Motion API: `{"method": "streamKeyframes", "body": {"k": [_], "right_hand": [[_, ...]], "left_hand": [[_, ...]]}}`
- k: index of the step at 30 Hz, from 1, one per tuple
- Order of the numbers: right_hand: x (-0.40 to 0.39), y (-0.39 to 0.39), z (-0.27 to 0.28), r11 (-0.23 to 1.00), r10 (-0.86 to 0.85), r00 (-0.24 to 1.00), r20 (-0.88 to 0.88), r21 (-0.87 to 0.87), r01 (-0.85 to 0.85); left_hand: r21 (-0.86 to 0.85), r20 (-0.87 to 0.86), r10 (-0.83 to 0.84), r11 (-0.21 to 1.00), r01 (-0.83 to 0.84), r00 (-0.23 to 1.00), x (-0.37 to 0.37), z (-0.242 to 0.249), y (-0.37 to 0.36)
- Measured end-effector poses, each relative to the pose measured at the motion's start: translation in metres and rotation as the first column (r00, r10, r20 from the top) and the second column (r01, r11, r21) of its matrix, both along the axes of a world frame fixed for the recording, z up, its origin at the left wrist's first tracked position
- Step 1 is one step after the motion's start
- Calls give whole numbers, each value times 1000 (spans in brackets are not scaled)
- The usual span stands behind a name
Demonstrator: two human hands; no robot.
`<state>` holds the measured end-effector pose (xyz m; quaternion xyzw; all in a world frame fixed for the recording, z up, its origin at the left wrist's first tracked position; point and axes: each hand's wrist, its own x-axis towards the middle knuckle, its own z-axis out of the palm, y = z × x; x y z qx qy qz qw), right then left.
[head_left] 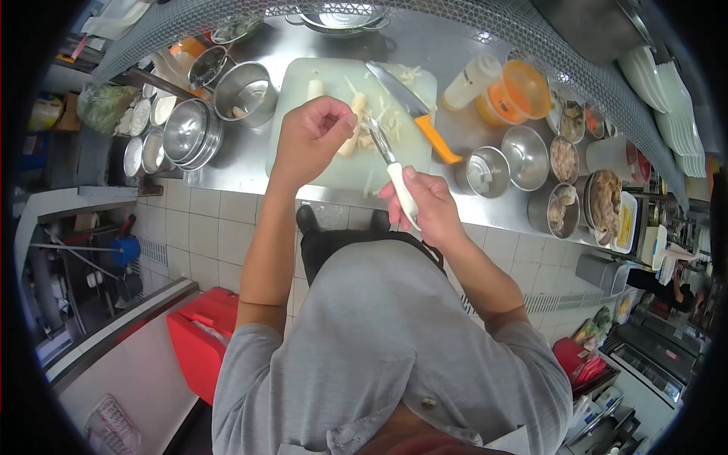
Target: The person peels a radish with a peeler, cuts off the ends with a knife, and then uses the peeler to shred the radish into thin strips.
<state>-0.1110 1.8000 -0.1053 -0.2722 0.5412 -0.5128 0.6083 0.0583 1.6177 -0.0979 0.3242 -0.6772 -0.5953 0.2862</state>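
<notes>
My right hand [431, 206] is wrapped round the white handle of a metal-bladed peeler [403, 189], its blade pointing away from me over the cutting board [303, 72]. My left hand [315, 138] is closed in a pinch just left of the blade; what sits between its fingertips is hidden. Beside those fingertips lies a pale, peeled stick-like vegetable [358, 103], partly covered by the hand. Another pale piece [315, 89] is farther back on the board. Thin pale shavings [390, 121] are scattered around. A knife [409, 100] with an orange handle lies diagonally at the board's right.
Metal bowls [193, 135] and a deep pot [246, 95] stand left of the board. To the right are a squeeze bottle [470, 82], an orange tub [523, 89] and several metal containers [485, 171] of food. A mesh shelf [303, 9] crosses above the counter's back.
</notes>
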Motion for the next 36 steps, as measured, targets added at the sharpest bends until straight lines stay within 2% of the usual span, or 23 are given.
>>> {"method": "streamKeyframes", "body": {"k": [3, 7, 12, 15, 18, 21, 24, 27, 30, 36], "right_hand": [[-1, 0, -1, 1000, 2, 1000, 10, 8, -2], [-3, 0, -3, 1000, 18, 1000, 14, 7, -18], [-4, 0, -2, 1000, 29, 998, 54, 9, -29], [-7, 2, -2, 1000, 28, 992, 123, 9, -29], [-10, 4, 0, 1000, 20, 985, 173, 14, -23], [-12, 5, 5, 1000, 18, 977, 215, 13, -21], [-14, 5, 5, 1000, 17, 957, 288, 10, -21], [-15, 6, 3, 1000, 15, 938, 347, 1, -16], [-15, 5, 1, 1000, 18, 923, 384, -10, -15], [-11, 6, 4, 998, 33, 960, 277, -54, -19]], "left_hand": [[-109, -24, 1, 994, -4, 1000, -9, 9, 10], [-279, 88, -19, 959, 43, 996, -12, 17, 12], [-449, 220, 37, 891, 67, 975, -11, 22, 7], [-534, 92, 175, 840, -100, 980, -14, 19, -1], [-521, 114, 224, 843, -134, 968, -11, 22, -11], [-461, 178, 191, 883, -90, 965, -8, 16, -13], [-281, 216, 58, 960, 5, 975, -6, 11, -9], [74, -78, -76, 994, 81, 994, -9, 7, 2], [271, -125, -202, 935, 230, 971, -6, 9, 9], [312, -242, -201, 910, 272, 949, -9, 4, 24]]}}
